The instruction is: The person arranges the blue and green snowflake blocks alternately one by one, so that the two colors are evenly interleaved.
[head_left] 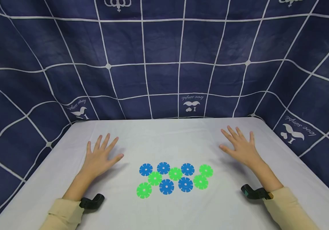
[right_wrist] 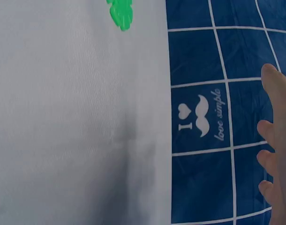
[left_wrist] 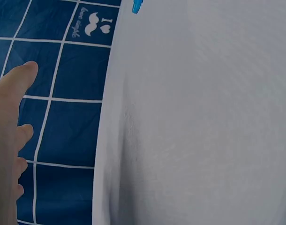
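Several flat plastic notched discs, each with a small centre hole, lie in a loose cluster on the white table. Some are blue, such as the blue disc [head_left: 166,187] at the front; others are green, such as the green disc [head_left: 144,190] at the left. To the left of the cluster, my left hand [head_left: 99,160] is held with fingers spread, holding nothing. My right hand [head_left: 240,149] is likewise spread and bare, to the right of the discs. In the right wrist view a green disc [right_wrist: 121,13] shows at the top; the left wrist view catches a sliver of a blue disc [left_wrist: 137,5].
A white cloth covers the table [head_left: 181,210]. Behind it and along both sides hangs a dark blue curtain [head_left: 164,80] with white grid lines. Each wrist wears a black device, the left device [head_left: 92,202] and the right device [head_left: 255,192].
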A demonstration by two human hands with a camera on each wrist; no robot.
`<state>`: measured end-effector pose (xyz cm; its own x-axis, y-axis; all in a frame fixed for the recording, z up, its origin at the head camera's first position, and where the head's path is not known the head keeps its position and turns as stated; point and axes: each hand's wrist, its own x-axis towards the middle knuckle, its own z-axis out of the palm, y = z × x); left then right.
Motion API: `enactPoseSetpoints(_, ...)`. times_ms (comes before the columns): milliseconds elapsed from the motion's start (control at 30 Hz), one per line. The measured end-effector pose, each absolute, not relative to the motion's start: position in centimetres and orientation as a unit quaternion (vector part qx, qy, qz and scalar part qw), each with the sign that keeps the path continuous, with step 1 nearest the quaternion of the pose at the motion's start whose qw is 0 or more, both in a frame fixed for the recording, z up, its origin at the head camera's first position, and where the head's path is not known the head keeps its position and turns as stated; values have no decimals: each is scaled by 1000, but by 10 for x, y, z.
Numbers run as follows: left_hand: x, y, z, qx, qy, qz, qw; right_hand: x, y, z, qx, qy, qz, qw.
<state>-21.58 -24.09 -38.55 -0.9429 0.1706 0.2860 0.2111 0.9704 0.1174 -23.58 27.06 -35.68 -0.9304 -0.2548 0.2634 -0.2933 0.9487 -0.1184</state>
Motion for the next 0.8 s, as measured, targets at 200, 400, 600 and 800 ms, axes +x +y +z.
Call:
enactPoseSetpoints(200, -214, -238, -385, -94, -981, -69, 153, -234, 259, -357, 150, -976, 79, 136)
enactPoseSetpoints(400, -211, -234, -385, -97, -980, -72, 157, -230, 247, -355, 163, -974, 78, 140)
enactPoseSetpoints(600, -206, -227, -382, -103, -979, -72, 159, -222, 234, -351, 182, -971, 71, 140)
enactPoseSetpoints(800, -203, -218, -381, -115, -977, -69, 166, -216, 219, -352, 206, -964, 75, 152)
